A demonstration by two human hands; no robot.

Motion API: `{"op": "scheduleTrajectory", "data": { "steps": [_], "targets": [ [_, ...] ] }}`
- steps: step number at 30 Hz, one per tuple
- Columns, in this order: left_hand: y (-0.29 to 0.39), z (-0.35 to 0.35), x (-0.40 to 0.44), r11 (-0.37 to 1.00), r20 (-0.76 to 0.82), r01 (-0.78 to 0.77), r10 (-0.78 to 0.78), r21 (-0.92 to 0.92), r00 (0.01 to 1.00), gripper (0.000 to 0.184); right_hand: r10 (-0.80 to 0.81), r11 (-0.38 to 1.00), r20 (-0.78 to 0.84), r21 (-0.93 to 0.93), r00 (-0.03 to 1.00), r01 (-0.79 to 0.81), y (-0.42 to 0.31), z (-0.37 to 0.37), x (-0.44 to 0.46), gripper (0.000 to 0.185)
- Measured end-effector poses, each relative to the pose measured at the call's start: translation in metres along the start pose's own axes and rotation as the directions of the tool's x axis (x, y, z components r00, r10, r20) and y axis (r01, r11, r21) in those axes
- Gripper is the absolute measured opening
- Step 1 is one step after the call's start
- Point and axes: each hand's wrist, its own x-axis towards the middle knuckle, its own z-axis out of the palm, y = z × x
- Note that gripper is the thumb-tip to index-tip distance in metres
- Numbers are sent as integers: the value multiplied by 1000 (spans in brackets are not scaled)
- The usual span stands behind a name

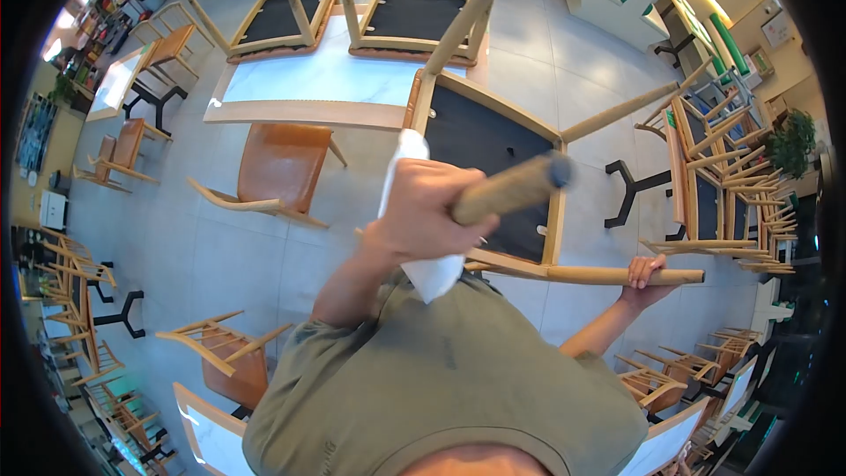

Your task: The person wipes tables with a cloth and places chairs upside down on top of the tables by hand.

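A wooden chair (489,163) is tilted in front of me, with the black underside of its seat facing me. My left hand (432,198) is closed around one of its legs (515,189), whose dark-capped end points up toward the camera, slightly blurred. A white cloth or paper (434,278) hangs at that hand, showing above and below it; how it is held is hidden. To the right, my right hand (648,273) wraps around another leg of the same chair, close to that leg's end.
Ahead stands a marble-look table (326,79) with upturned chairs (410,18) on it. A brown chair (286,167) is on the floor at left front, another (233,361) nearer me. Stacked chairs (727,159) are at the right, beside a black table base (630,194).
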Motion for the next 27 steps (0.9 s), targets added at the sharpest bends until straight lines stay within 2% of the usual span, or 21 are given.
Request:
{"op": "scheduleTrajectory", "data": {
  "steps": [1, 2, 4, 6, 7, 9, 12, 17, 20, 27],
  "targets": [
    [-12, -18, -7, 999, -56, 23, -21, 24, 998, 22, 27, 976, -209, -206, 977, -71, 12, 39, 12, 73],
    [-21, -37, -11, 992, -92, 76, -67, 101, 993, 27, 29, 976, -220, -204, 975, -75, 29, 54, 16, 73],
    [-54, -71, -35, 959, -206, 234, -199, 163, 958, 23, 41, 959, -324, -253, 945, -128, 59, 85, 27, 72],
    [-81, -99, -59, 931, -336, 354, -306, 90, 891, 27, 51, 946, -319, -287, 946, -148, 91, 118, 37, 67],
    [-94, -113, -75, 932, -315, 352, -309, 87, 897, 27, 76, 938, -303, -301, 950, -172, 107, 125, 39, 65],
    [-120, -137, -99, 883, -395, 433, -337, 184, 855, 28, 104, 930, -285, -312, 953, -195, 135, 144, 47, 59],
    [-150, -167, -114, 908, -428, 414, -349, 67, 834, 30, 111, 918, -300, -333, 947, -213, 177, 160, 51, 57],
    [-197, -202, -132, 890, -418, 449, -379, 79, 825, 29, 156, 895, -291, -364, 944, -259, 226, 180, 64, 56],
    [-214, -211, -136, 923, -411, 384, -338, 33, 847, 29, 140, 890, -312, -375, 940, -258, 242, 185, 70, 56],
    [-242, -215, -120, 923, -406, 380, -324, 64, 854, 28, 113, 869, -273, -439, 955, -229, 264, 177, 100, 54]
  ]
}}
